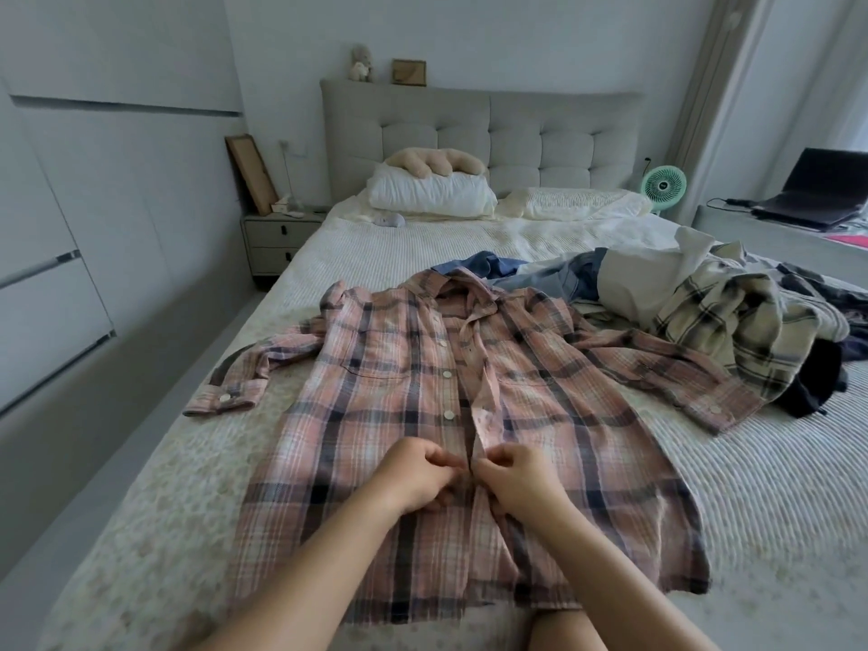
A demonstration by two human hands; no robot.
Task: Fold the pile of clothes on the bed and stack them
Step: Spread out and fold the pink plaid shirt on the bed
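A pink plaid shirt (399, 406) lies flat and face up on the bed (775, 486), sleeves spread to both sides. My left hand (418, 472) pinches the left front edge of the shirt at its button line. My right hand (516, 476) pinches the right front edge, just beside the left hand. Both hands meet at the placket, low on the shirt. A pile of unfolded clothes (704, 303) lies on the right side of the bed: a cream plaid shirt, blue denim pieces, a white garment and dark cloth.
White pillows (432, 192) and a grey padded headboard stand at the far end. A nightstand (277, 242) is at the far left, a green fan (663, 185) and a laptop (817, 190) at the far right. White wardrobe doors line the left wall.
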